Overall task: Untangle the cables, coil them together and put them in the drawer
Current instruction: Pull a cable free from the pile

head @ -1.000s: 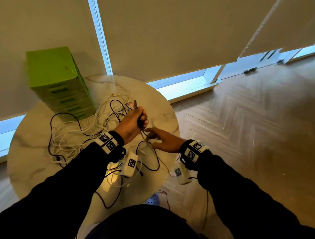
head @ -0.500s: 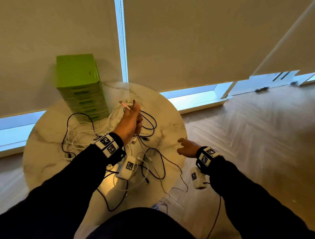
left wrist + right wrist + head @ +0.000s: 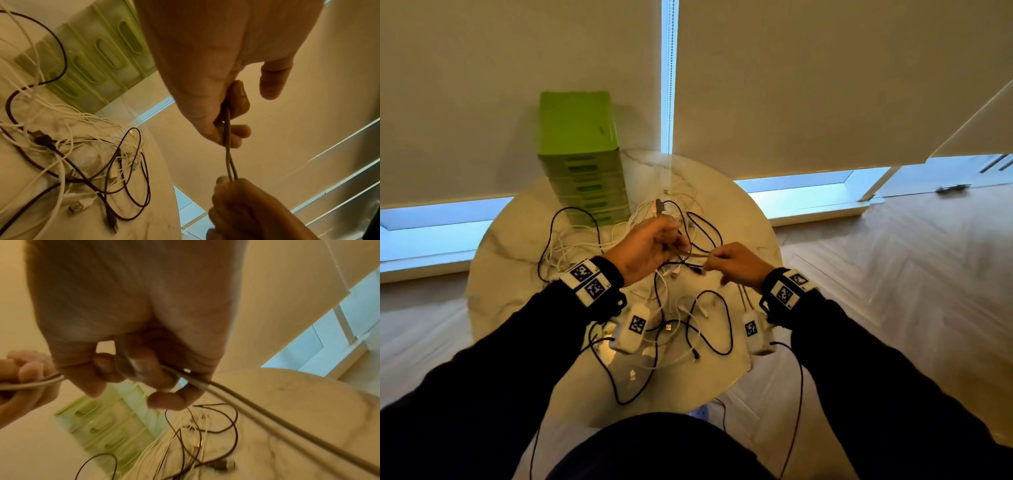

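A tangle of black and white cables (image 3: 671,308) lies spread over the round marble table (image 3: 510,246). My left hand (image 3: 654,241) is raised above the table and grips a doubled grey cable (image 3: 695,254), whose plug ends (image 3: 659,206) stick up past the fist. My right hand (image 3: 732,262) pinches the same doubled cable (image 3: 229,162) a short way to the right, and the strands run on down from it (image 3: 267,415). The green drawer unit (image 3: 582,161) stands at the table's back left with its drawers closed.
Loose USB plugs (image 3: 78,206) lie among the cables (image 3: 195,443) near the table's front. Window blinds (image 3: 791,85) hang behind the table. Wooden floor (image 3: 893,291) lies to the right. Thin black leads hang from the wrist cameras (image 3: 635,323).
My right hand came back from off the table's right edge and took hold of the cable beside my left hand. The head view shifted left, bringing the drawer unit nearer the centre.
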A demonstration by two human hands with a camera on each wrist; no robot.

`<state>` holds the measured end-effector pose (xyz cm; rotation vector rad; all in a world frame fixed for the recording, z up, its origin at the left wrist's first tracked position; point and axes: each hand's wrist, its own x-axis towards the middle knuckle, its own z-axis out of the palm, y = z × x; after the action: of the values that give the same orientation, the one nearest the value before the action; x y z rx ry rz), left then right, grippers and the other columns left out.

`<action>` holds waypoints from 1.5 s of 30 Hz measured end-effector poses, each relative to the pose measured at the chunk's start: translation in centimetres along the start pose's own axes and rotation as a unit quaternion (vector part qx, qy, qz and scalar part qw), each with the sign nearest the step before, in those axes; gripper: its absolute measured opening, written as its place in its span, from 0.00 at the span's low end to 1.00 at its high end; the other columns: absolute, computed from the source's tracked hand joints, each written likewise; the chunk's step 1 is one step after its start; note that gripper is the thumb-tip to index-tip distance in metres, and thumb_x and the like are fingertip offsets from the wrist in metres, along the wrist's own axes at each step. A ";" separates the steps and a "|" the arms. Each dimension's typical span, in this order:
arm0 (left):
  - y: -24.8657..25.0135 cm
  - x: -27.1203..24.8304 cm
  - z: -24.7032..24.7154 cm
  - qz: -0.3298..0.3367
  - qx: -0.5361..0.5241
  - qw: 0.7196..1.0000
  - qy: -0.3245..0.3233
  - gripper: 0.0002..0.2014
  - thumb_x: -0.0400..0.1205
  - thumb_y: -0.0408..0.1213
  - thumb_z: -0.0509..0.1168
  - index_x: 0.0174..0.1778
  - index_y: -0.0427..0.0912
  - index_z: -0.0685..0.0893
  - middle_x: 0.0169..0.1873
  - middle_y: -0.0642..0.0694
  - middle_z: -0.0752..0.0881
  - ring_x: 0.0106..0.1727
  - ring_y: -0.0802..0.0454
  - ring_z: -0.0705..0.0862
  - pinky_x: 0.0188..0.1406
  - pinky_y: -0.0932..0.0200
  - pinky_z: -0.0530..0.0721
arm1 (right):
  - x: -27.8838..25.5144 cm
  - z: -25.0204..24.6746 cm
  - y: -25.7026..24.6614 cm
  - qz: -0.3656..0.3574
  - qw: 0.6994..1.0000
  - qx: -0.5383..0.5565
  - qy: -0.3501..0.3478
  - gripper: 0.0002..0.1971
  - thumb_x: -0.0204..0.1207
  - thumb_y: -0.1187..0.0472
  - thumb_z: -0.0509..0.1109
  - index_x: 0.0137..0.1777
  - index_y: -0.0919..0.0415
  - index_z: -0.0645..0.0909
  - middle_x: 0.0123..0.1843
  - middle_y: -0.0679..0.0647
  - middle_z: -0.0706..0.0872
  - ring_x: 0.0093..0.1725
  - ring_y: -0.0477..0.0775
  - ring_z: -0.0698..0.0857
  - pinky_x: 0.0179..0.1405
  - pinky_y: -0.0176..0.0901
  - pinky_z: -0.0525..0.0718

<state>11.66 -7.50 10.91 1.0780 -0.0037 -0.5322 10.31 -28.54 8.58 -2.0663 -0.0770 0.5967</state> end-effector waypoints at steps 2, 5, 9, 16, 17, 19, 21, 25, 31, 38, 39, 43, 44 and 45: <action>-0.1 0.1 -0.1 0.022 -0.001 0.999 0.025 0.15 0.87 0.33 0.58 0.33 0.44 0.70 0.27 0.49 0.70 0.40 0.48 0.85 0.60 0.47 0.83 | 1.2 -1.1 -0.1 -0.038 0.995 -0.066 0.058 0.17 0.80 0.60 0.73 0.30 0.65 0.78 0.29 0.56 0.73 0.31 0.51 0.74 0.35 0.48 0.76; 0.2 0.8 0.4 0.057 -0.058 0.994 0.069 0.15 0.91 0.34 0.51 0.37 0.46 0.63 0.27 0.50 0.63 0.31 0.52 0.72 0.43 0.54 0.80 | 1.9 -0.2 -0.4 -0.074 0.980 -0.185 0.016 0.18 0.83 0.49 0.70 0.34 0.57 0.77 0.31 0.55 0.78 0.33 0.49 0.76 0.40 0.46 0.73; 0.3 1.2 -0.2 0.062 -0.099 0.988 0.097 0.15 0.92 0.40 0.52 0.37 0.50 0.65 0.25 0.55 0.62 0.25 0.58 0.60 0.25 0.63 0.63 | 0.6 4.0 -0.3 -0.071 0.981 -0.151 -0.100 0.20 0.86 0.34 0.51 0.41 0.44 0.75 0.36 0.42 0.78 0.37 0.44 0.76 0.48 0.42 0.77; -2.8 1.2 -2.5 0.051 -0.001 0.988 0.143 0.18 0.93 0.53 0.48 0.50 0.44 0.76 0.24 0.52 0.60 0.22 0.56 0.56 0.25 0.58 0.52 | 0.4 5.9 1.0 -0.035 0.970 -0.107 -0.215 0.25 0.89 0.39 0.46 0.41 0.49 0.77 0.38 0.53 0.80 0.38 0.51 0.77 0.51 0.50 0.78; -3.1 1.3 -2.8 0.042 0.013 0.987 0.153 0.20 0.92 0.55 0.48 0.51 0.44 0.77 0.24 0.51 0.60 0.23 0.56 0.56 0.27 0.55 0.51 | 0.8 5.3 1.2 -0.023 0.971 -0.096 -0.217 0.26 0.88 0.37 0.47 0.46 0.51 0.81 0.40 0.55 0.83 0.40 0.51 0.79 0.53 0.50 0.80; -3.6 1.7 -3.5 0.026 0.033 0.984 0.176 0.22 0.91 0.57 0.48 0.51 0.44 0.77 0.24 0.51 0.61 0.23 0.55 0.56 0.28 0.55 0.52 | 2.5 3.6 2.1 -0.016 0.978 -0.098 -0.183 0.26 0.89 0.39 0.49 0.55 0.56 0.85 0.48 0.56 0.86 0.46 0.50 0.83 0.56 0.49 0.81; -3.9 2.2 -3.9 0.016 0.039 0.979 0.198 0.22 0.91 0.57 0.48 0.47 0.44 0.77 0.24 0.52 0.62 0.22 0.56 0.57 0.25 0.58 0.54 | 4.9 1.9 3.1 -0.051 0.976 -0.170 -0.125 0.17 0.90 0.50 0.57 0.59 0.60 0.83 0.53 0.56 0.86 0.50 0.52 0.84 0.58 0.52 0.83; -4.8 2.9 -4.3 0.004 0.056 0.976 0.208 0.20 0.93 0.54 0.48 0.47 0.43 0.76 0.25 0.51 0.59 0.24 0.56 0.55 0.25 0.57 0.53 | 10.3 0.7 4.4 -0.075 0.936 -0.329 -0.102 0.11 0.88 0.61 0.59 0.60 0.62 0.83 0.60 0.59 0.85 0.59 0.60 0.82 0.63 0.56 0.79; -6.4 2.8 -5.0 -0.012 0.091 0.968 0.235 0.19 0.93 0.51 0.48 0.50 0.41 0.75 0.25 0.52 0.59 0.23 0.56 0.56 0.24 0.59 0.56 | 18.1 1.3 4.3 -0.207 0.809 -0.536 -0.122 0.18 0.83 0.65 0.63 0.67 0.49 0.85 0.65 0.56 0.82 0.67 0.63 0.79 0.58 0.54 0.76; -7.9 2.2 -6.1 -0.020 0.089 0.958 0.273 0.19 0.93 0.51 0.49 0.48 0.43 0.76 0.24 0.55 0.61 0.23 0.56 0.58 0.22 0.61 0.59 | 21.1 2.5 4.6 -0.274 0.706 -0.630 -0.170 0.09 0.76 0.54 0.73 0.54 0.43 0.90 0.61 0.56 0.80 0.66 0.67 0.77 0.66 0.61 0.73; -8.1 2.2 -6.1 -0.019 0.082 0.957 0.279 0.19 0.93 0.51 0.49 0.47 0.43 0.76 0.23 0.55 0.61 0.23 0.56 0.57 0.22 0.62 0.60 | 21.2 2.3 4.9 -0.294 0.697 -0.634 -0.160 0.08 0.73 0.54 0.75 0.51 0.45 0.91 0.60 0.57 0.81 0.65 0.67 0.78 0.64 0.62 0.73; -8.4 2.5 -6.1 -0.014 0.083 0.952 0.293 0.18 0.93 0.50 0.49 0.48 0.43 0.77 0.23 0.56 0.62 0.24 0.57 0.58 0.23 0.62 0.61 | 22.1 -0.2 4.7 -0.367 0.726 -0.578 -0.063 0.07 0.68 0.57 0.79 0.46 0.50 0.91 0.60 0.55 0.87 0.67 0.65 0.81 0.63 0.62 0.67; -8.4 2.6 -6.1 -0.014 0.086 0.951 0.296 0.18 0.93 0.50 0.49 0.48 0.43 0.77 0.23 0.57 0.62 0.24 0.57 0.59 0.24 0.62 0.61 | 22.5 -1.0 4.2 -0.375 0.736 -0.562 -0.038 0.06 0.71 0.57 0.77 0.48 0.50 0.90 0.58 0.53 0.89 0.66 0.63 0.82 0.64 0.60 0.64; -8.5 2.8 -6.1 -0.013 0.089 0.950 0.298 0.18 0.93 0.50 0.50 0.48 0.43 0.77 0.23 0.57 0.63 0.24 0.57 0.59 0.24 0.61 0.61 | 22.8 -1.7 3.5 -0.371 0.747 -0.551 -0.018 0.06 0.75 0.56 0.74 0.50 0.50 0.89 0.56 0.53 0.89 0.65 0.62 0.83 0.65 0.59 0.63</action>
<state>12.15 -6.60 0.11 1.3836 0.5006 -0.2137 30.47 -25.24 -2.28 -2.7914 -1.5299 0.0123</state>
